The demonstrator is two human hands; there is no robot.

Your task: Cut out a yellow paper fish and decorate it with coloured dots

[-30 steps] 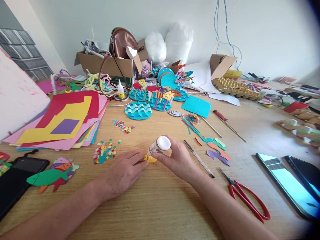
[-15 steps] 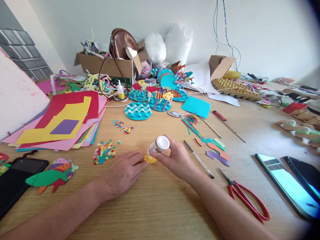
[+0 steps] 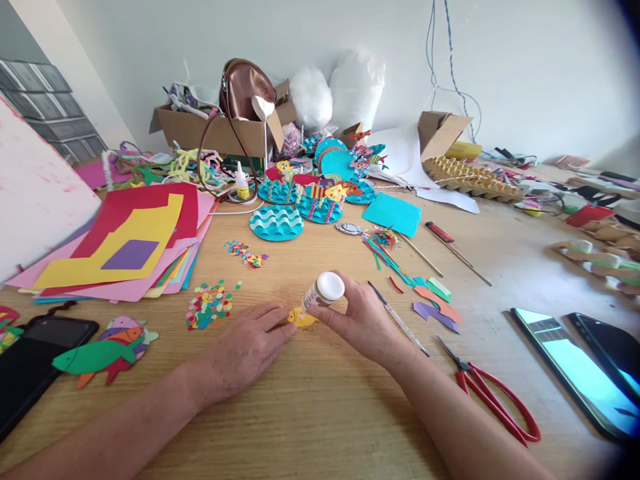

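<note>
A white glue bottle (image 3: 320,293) with a printed label is gripped in my right hand (image 3: 363,320), tilted with its round white end up and its lower end down at a small yellow fish cutout (image 3: 302,318). The fish lies flat on the wooden table, part of it behind the bottle and my right fingers. My left hand (image 3: 253,343) rests on the table, its fingertips closed about the fish's head end. To its left are loose coloured paper dots (image 3: 207,303).
Red-handled scissors (image 3: 495,400), a pen (image 3: 399,320) and paper scraps (image 3: 437,307) lie at right, with phones (image 3: 570,367) beyond. Stacked coloured sheets (image 3: 135,233) and fish cutouts (image 3: 103,357) are at left. Blue wavy bases (image 3: 277,223) and a small glue bottle (image 3: 241,183) stand behind.
My right hand has shifted the bottle slightly to the right along the fish, so more of the yellow cutout shows. My left hand has stayed put.
</note>
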